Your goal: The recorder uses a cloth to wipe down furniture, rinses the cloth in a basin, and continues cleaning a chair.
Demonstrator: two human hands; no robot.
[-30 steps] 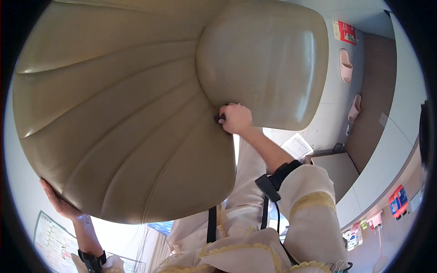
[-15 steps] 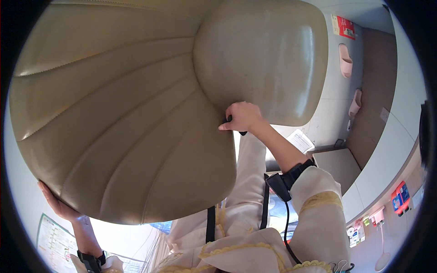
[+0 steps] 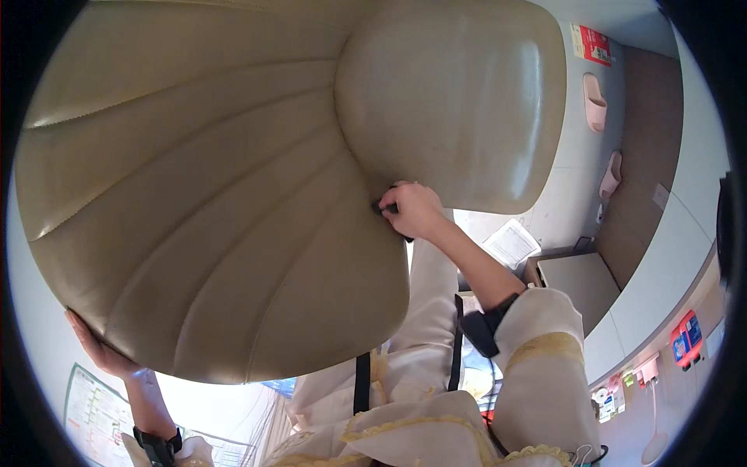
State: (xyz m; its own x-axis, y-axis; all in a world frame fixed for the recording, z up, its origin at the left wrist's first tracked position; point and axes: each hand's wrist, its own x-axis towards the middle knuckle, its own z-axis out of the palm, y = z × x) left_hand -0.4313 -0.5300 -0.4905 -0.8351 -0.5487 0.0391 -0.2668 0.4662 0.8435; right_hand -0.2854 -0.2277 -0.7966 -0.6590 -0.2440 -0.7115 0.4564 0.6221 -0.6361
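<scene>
A brownish-olive leather chair fills most of the view. Its backrest (image 3: 226,210) has seams fanning out from the seat (image 3: 459,101). My left hand (image 3: 101,350) rests on the backrest's lower left edge, fingers extended and laid along its side. Between the fingers of my right hand (image 3: 416,208) is a small black object (image 3: 384,207), mostly covered by the hand, so its kind is unclear. That hand presses the object against the backrest's edge, near the crease where back meets seat.
Pink slippers (image 3: 595,103) lie on the floor at the right, below a red box (image 3: 593,44). A white sheet of paper (image 3: 511,243) is beside the seat, near a low cabinet (image 3: 576,284). A printed chart (image 3: 97,412) is at the lower left.
My right hand has shifted slightly down, and the black object now sits a little farther left on the backrest. My left hand stays on the backrest's edge.
</scene>
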